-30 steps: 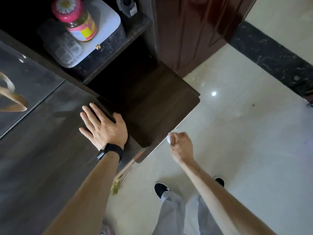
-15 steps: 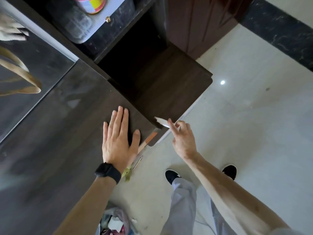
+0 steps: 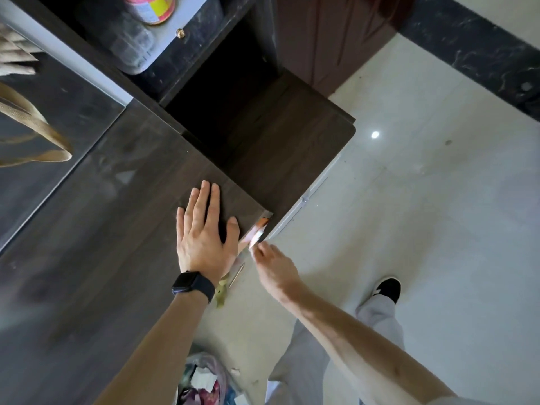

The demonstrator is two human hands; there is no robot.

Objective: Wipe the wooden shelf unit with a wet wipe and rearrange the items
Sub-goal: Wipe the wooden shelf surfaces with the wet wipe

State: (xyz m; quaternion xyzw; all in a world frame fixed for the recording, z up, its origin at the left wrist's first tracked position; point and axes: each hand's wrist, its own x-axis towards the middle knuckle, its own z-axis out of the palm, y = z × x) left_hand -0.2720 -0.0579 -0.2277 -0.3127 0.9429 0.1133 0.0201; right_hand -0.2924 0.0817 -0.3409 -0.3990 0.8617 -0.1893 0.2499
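I see the left hand [image 3: 204, 238] lying flat, fingers straight and close together, on the dark top panel of the wooden shelf unit [image 3: 117, 229], near its right corner; a black watch [image 3: 193, 285] sits on that wrist. The right hand [image 3: 274, 267] pinches the wet wipe [image 3: 256, 237], a small blurred white wad, against the edge of that corner, just right of the left thumb. Farther off, a lower shelf board [image 3: 292, 147] juts right over the pale glossy floor [image 3: 423, 214]. At the far left a jar [image 3: 152, 8] stands on a white box [image 3: 187, 21]. A brown door [image 3: 321, 39] and a black marble strip [image 3: 482, 48] close the far side; a bag of scraps [image 3: 204, 381] sits on the near floor
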